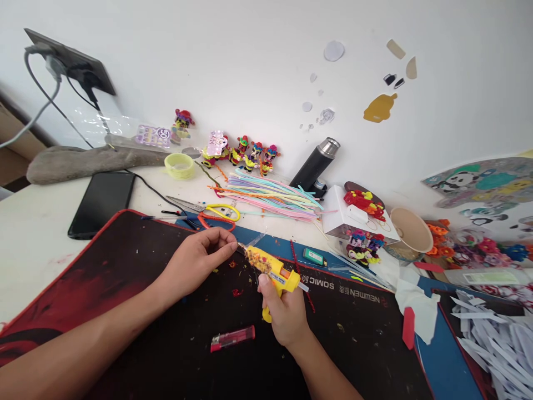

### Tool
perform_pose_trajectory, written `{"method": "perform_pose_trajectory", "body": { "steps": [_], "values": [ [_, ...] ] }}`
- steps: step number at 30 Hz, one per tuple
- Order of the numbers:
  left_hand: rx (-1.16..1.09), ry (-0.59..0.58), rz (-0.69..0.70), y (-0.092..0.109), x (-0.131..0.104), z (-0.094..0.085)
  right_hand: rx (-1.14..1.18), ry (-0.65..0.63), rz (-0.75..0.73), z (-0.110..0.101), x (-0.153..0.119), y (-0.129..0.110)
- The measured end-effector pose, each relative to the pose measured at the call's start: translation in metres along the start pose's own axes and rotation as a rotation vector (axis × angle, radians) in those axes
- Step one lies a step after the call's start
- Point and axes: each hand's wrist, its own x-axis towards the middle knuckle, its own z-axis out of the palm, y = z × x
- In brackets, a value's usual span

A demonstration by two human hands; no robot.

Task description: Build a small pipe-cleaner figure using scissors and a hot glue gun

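Head view: the right hand [287, 314] is closed around the handle of a yellow plastic hot-glue gun [272, 269], its nozzle aimed at the left hand [200, 258]. The left hand's fingertips are pinched shut on something too small to identify, right at the nozzle, over the middle of the black-and-red desk mat [125, 266].

A red plastic lighter [232, 338] lies on the mat near its front edge. Yellow-handled scissors [208, 209] and a sheaf of pastel pipe cleaners [275, 197] sit by the mat's far edge.

Risk, judged: the fingertips sit so close to the nozzle that squeezed glue could burn them, or string onto the mat.
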Motion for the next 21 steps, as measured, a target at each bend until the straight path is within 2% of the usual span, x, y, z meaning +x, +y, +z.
{"method": "perform_pose_trajectory", "body": {
  "steps": [21],
  "values": [
    [-0.016, -0.011, 0.0, -0.0033, -0.0003, -0.001, 0.006, 0.0, -0.024, -0.0002, 0.0006, 0.0014]
  ]
}}
